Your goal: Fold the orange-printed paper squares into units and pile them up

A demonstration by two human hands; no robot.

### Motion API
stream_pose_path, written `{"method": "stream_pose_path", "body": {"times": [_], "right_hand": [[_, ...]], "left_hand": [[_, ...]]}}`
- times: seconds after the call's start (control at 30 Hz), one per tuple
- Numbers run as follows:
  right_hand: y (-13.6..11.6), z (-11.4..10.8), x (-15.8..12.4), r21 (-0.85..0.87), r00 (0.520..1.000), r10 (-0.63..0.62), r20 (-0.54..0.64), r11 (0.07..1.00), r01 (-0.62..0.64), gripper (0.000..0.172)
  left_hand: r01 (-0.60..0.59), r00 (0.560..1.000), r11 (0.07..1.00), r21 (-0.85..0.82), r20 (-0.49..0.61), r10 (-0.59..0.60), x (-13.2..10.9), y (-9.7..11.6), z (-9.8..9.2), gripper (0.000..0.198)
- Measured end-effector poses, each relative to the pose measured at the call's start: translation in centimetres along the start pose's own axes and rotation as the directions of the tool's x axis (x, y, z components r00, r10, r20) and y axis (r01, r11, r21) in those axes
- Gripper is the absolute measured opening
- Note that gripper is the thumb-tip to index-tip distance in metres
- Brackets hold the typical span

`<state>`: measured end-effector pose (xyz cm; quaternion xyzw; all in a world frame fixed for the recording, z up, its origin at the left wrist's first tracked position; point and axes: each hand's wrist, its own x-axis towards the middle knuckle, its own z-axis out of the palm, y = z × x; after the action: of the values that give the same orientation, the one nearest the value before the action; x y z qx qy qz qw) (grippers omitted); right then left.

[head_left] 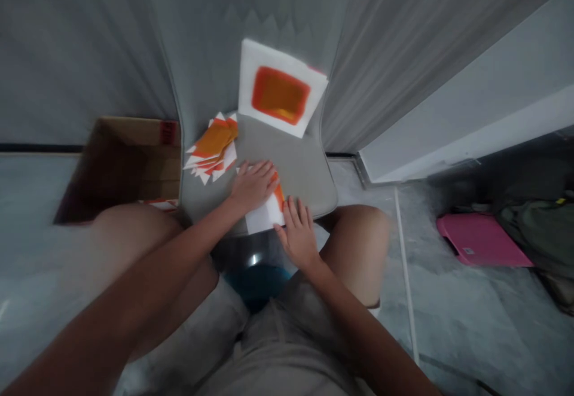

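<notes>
A partly folded sheet of white and orange paper (264, 216) lies near the front edge of the grey chair seat (300, 168). My left hand (253, 186) rests flat across its upper part, fingers pointing right and hiding some of it. At the sheet's right edge, the outstretched fingers of my right hand (298, 234) touch the paper beside its orange strip. A loose pile of folded orange and white papers (215, 145) sits at the left of the seat. Leaning against the backrest is a stack of white square sheets (280, 88) with an orange square printed on the front.
An open cardboard box (130, 157) stands on the floor left of the chair, with some orange and white paper at its near edge. My knees flank the seat. On the right floor lie a pink flat object (484, 239) and a dark green bag or cloth (540, 228).
</notes>
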<state>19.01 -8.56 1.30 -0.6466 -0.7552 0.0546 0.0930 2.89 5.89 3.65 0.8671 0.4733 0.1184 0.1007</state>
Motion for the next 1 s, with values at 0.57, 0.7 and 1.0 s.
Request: {"method": "stream_pose_path", "body": {"times": [0.57,0.7,1.0], "right_hand": [[1.7,-1.3,-0.1,0.143,0.985,-0.033,-0.169,0.988,0.058,0.046],[2.2,-2.4,4.5,0.379,0.971,0.123,-0.206,0.925,-0.036,0.039],[1.1,-3.5,15.4,0.579,0.939,0.294,0.176,0.741,-0.341,0.026]], "left_hand": [[-0.097,0.979,0.995,0.006,-0.179,0.096,-2.1,0.2,-0.7,0.055],[-0.145,0.983,0.989,0.013,-0.112,0.146,-4.7,-0.1,-0.5,0.052],[-0.141,0.989,0.986,-0.088,-0.044,0.138,-4.1,-1.2,-0.5,0.055]]}}
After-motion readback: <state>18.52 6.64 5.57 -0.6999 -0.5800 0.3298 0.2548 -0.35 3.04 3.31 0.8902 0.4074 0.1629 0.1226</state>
